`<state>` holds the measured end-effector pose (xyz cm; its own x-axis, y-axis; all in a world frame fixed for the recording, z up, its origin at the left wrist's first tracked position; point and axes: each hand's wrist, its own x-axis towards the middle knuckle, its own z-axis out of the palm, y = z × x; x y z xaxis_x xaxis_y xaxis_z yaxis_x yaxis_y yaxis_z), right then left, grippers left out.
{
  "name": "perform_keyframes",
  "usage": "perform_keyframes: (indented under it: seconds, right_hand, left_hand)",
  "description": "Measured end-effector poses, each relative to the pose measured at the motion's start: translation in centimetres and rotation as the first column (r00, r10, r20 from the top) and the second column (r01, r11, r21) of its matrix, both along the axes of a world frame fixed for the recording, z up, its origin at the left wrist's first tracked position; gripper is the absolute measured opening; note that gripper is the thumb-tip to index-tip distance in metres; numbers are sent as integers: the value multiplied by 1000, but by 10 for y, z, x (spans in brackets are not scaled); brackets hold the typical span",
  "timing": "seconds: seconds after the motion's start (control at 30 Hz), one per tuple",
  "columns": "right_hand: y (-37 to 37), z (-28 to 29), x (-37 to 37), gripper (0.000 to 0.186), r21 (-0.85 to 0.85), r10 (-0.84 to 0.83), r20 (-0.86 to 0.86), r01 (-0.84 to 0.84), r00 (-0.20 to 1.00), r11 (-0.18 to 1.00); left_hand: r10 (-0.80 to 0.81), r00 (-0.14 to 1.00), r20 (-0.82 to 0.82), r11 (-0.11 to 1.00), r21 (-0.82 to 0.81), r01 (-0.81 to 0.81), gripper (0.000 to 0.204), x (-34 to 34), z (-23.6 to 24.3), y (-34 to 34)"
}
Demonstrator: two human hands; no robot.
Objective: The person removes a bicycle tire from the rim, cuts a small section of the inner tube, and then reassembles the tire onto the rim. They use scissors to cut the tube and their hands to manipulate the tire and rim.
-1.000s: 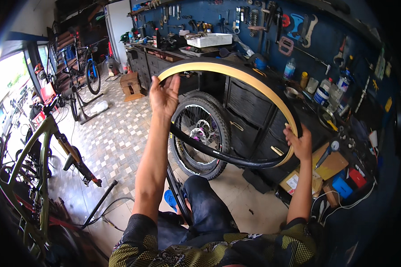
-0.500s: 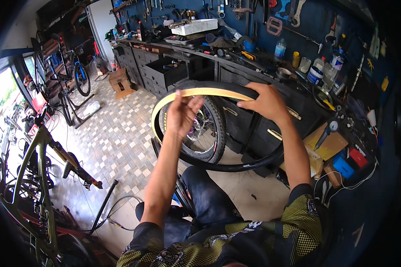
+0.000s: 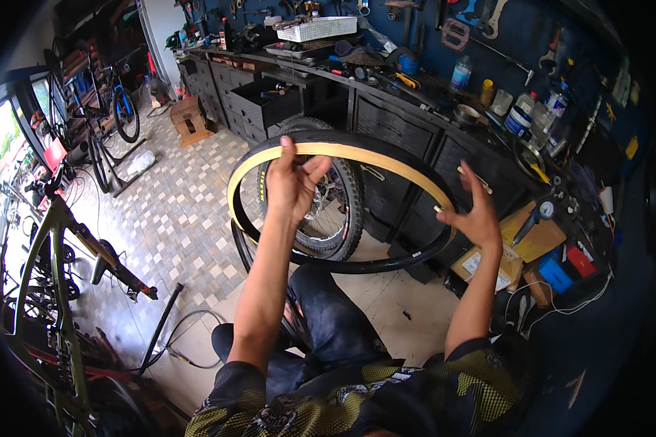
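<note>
Knees (image 3: 321,320) in dark trousers sit lowest, the person seated facing a workbench (image 3: 386,109). Left hand (image 3: 293,186) grips the tan-walled tyre (image 3: 357,154) at its upper rim, fingers curled over the bead. Right hand (image 3: 477,215) rests spread, fingers released, palm steadying the far edge, apparently keeping the hoop level. Beyond, a spoked wheel (image 3: 328,218) leans against the drawers.

1 tan-wall tyre (image 3: 357,149), 1 spoked wheel (image 3: 328,211), 2 hands (image 3: 291,186), 1 white basket (image 3: 326,28).
</note>
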<state>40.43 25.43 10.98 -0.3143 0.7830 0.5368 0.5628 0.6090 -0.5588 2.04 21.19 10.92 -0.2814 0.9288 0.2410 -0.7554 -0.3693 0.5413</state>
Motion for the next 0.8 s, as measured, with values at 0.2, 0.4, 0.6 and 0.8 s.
perform_keyframes:
  seconds: [0.2,0.4,0.6,0.8]
  right_hand:
    - [44,-134,27,61,-349,0,-197,-70,980,934]
    - [48,-97,-1,49,-126,92,-332,-141,939,982]
    - [43,-43,-19,51,91,183,-339,-161,923,983]
    - [33,-6,-31,50,166,206,-223,-171,953,971]
  left_hand:
    - [-12,1000,-6,996,92,12,45,-29,2,-1]
    - [147,985,86,983,96,-155,43,-80,-10,6]
    - [225,952,210,970,45,-239,34,-111,-42,19]
    - [198,950,240,974,61,-218,42,-119,-72,19]
